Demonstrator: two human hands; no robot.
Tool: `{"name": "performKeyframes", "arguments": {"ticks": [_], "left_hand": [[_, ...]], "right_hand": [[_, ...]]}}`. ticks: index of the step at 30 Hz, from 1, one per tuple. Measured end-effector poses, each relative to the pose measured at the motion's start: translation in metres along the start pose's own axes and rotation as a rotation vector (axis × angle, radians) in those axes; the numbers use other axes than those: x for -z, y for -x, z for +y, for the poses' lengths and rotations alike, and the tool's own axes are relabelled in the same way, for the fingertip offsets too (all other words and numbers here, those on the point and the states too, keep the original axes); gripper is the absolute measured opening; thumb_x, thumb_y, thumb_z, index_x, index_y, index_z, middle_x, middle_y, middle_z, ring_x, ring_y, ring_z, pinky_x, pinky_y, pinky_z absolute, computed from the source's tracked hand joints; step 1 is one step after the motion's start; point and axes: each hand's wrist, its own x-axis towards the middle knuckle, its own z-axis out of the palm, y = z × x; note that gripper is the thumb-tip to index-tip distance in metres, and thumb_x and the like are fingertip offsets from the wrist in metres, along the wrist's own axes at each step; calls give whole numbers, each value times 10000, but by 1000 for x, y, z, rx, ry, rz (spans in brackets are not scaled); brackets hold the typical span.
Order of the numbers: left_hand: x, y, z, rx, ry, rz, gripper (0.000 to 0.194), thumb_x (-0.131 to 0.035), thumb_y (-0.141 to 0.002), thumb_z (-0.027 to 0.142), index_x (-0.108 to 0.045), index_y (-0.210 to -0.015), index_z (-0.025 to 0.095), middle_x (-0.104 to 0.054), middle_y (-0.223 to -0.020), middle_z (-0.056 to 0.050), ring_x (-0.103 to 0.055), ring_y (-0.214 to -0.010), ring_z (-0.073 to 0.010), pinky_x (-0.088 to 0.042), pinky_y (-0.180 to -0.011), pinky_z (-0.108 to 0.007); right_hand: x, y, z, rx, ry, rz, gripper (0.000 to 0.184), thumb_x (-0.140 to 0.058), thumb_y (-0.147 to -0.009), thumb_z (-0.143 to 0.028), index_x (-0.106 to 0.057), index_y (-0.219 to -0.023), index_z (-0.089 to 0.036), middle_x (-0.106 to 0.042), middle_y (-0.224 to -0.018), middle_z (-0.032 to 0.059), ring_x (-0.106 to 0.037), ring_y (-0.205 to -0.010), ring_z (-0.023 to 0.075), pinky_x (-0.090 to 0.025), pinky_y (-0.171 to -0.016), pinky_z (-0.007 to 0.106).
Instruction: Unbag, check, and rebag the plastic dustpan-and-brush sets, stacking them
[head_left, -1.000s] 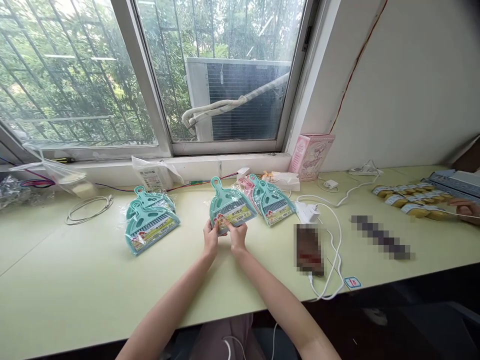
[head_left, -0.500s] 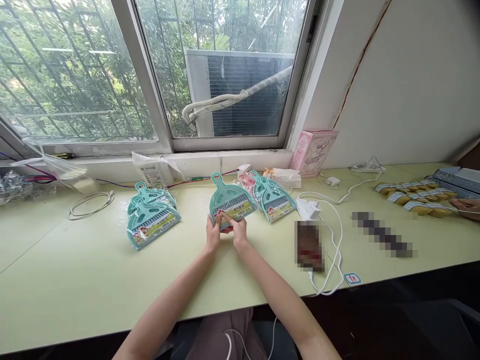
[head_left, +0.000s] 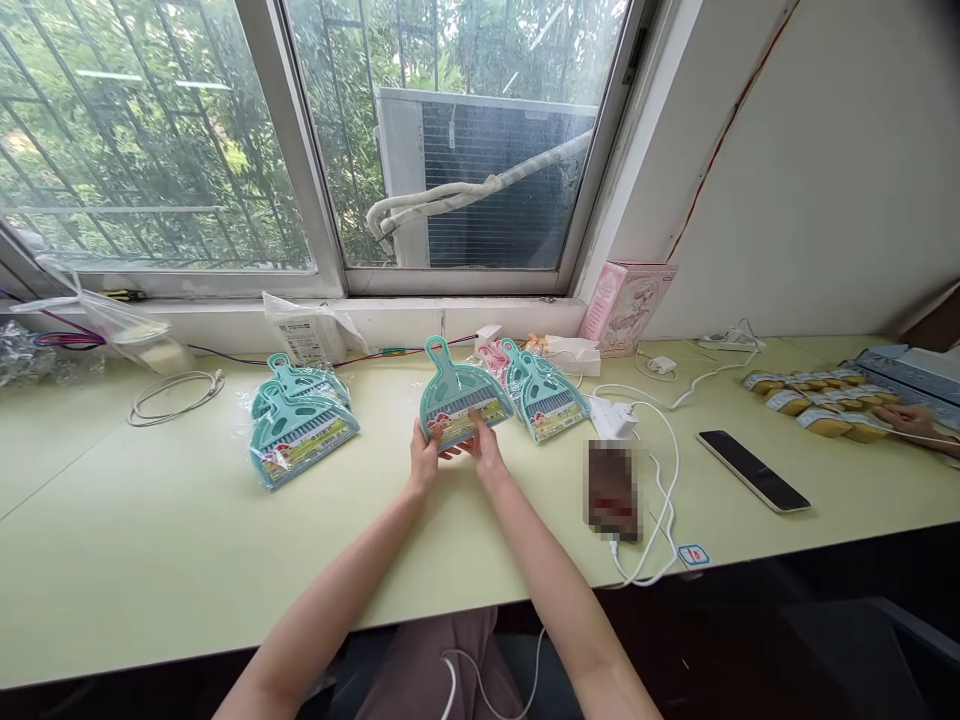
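Observation:
Both my hands hold one teal mini dustpan and brush set [head_left: 459, 385] in clear wrapping, its handle pointing toward the window. My left hand [head_left: 424, 455] grips the lower left corner, thumb on the printed label. At the lower right edge, my right hand [head_left: 484, 446] has its thumb on top and its fingers underneath. To the left, wrapped teal dustpan sets [head_left: 304, 440] lie overlapping on the table. More teal sets [head_left: 551, 405] lie just right of the held one, with a pink set [head_left: 493, 358] partly hidden behind them.
On the pale green table [head_left: 187, 560] a plugged-in phone [head_left: 613, 490], blurred out, lies beside white cables and a charger [head_left: 613, 418]. A dark phone [head_left: 754, 470] is farther right. A co-worker's hand [head_left: 911, 418] touches yellow bundles [head_left: 825, 423]. A pink box [head_left: 628, 308] stands by the window.
My right hand has shifted slightly right along the dustpan's lower edge, its thumb moving across the label. The held set has tilted up a little. The co-worker's hand has moved left.

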Motion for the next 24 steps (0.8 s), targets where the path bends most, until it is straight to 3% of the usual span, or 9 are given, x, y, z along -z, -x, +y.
{"name": "performKeyframes", "arguments": {"ticks": [4, 9, 16, 24], "left_hand": [[2, -5, -2, 42, 2, -38, 558, -657, -748, 616, -409, -1023, 198, -661, -933, -47, -673, -487, -180, -467, -397, -240], [7, -10, 0, 76, 10, -76, 622, -673, -719, 653, -417, -1044, 189, -676, -937, -66, -674, -486, -181, -457, -397, -228], [16, -17, -1, 85, -4, -80, 597, -690, -707, 606, -436, -1037, 178, -664, -969, -77, -645, -437, -157, -410, -354, -213], [20, -22, -4, 48, -48, -115, 560, -669, -734, 602, -437, -1016, 177, -662, -937, -62, -652, -449, -159, -422, -362, -217]], "right_hand": [[11, -10, -8, 67, 159, 95, 462, -844, -608, -405, -706, -978, -166, -750, -1011, 74, -694, -854, 191, -562, -634, 255], [16, -12, -7, 120, 221, 52, 535, -825, -622, -448, -689, -1068, -186, -729, -1119, 81, -690, -958, 207, -549, -594, 236], [21, -19, -12, 130, 162, 230, 382, -802, -662, -393, -686, -957, -179, -755, -995, 68, -711, -842, 171, -552, -582, 216], [25, -21, -13, 135, 121, 216, 394, -761, -712, -514, -681, -899, -175, -752, -878, 55, -705, -768, 164, -563, -554, 220]]}}
